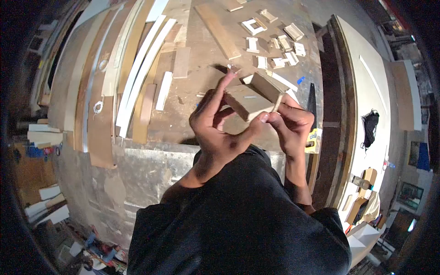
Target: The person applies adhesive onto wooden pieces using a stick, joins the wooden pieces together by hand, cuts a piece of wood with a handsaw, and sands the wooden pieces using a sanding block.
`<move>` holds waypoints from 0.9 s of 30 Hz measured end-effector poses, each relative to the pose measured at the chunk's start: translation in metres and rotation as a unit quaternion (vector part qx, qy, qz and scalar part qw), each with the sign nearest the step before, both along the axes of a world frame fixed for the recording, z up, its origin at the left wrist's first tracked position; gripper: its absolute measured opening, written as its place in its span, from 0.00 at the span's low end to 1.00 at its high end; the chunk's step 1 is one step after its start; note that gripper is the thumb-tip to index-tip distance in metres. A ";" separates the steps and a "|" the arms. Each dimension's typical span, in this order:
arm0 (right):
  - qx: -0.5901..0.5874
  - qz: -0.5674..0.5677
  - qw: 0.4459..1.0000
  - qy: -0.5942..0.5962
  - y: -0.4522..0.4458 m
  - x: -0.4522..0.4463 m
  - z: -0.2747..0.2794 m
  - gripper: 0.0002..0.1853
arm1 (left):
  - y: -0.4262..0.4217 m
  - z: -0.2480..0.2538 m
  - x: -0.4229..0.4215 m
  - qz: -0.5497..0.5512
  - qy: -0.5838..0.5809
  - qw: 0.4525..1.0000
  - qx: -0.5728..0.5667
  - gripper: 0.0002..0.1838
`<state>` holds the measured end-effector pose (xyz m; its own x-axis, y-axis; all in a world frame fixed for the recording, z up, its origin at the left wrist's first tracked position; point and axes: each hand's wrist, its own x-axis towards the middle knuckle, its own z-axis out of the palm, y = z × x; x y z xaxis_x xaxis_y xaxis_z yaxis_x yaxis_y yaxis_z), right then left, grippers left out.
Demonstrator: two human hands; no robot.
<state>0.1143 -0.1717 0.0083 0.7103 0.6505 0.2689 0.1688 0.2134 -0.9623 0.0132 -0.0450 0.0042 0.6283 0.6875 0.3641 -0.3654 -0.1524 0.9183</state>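
Observation:
Between my hands, above the workbench, is a small partly formed wooden box (250,101) made of thin boards set at angles. My left hand (215,121) grips it from the left, with the thumb along the near edge and the index finger raised. The fingers of my right hand (291,120) pinch its right side, where an upright thin panel (266,87) meets the base. Both thumbs come close together at the near corner. My fingers hide part of the underside and the right edge.
Several small wooden frames and boxes (293,32) lie at the back right of the bench (183,98). Long strips (137,78) cover the left side. A handsaw with a yellow handle (313,141) lies right, near a blue clip (300,80). Black cord (369,128) rests on a white board.

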 end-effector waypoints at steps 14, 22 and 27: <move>0.054 0.018 0.984 -0.166 0.033 -0.039 -0.021 0.17 | 0.008 -0.010 -0.048 0.077 0.049 0.995 -0.049 0.49; 0.060 0.014 0.961 -0.271 0.045 -0.038 -0.028 0.19 | 0.013 -0.023 -0.049 0.168 0.005 0.985 -0.026 0.49; 0.070 0.026 0.968 -0.239 0.056 -0.041 -0.038 0.21 | 0.020 -0.026 -0.046 0.171 -0.006 0.985 -0.031 0.49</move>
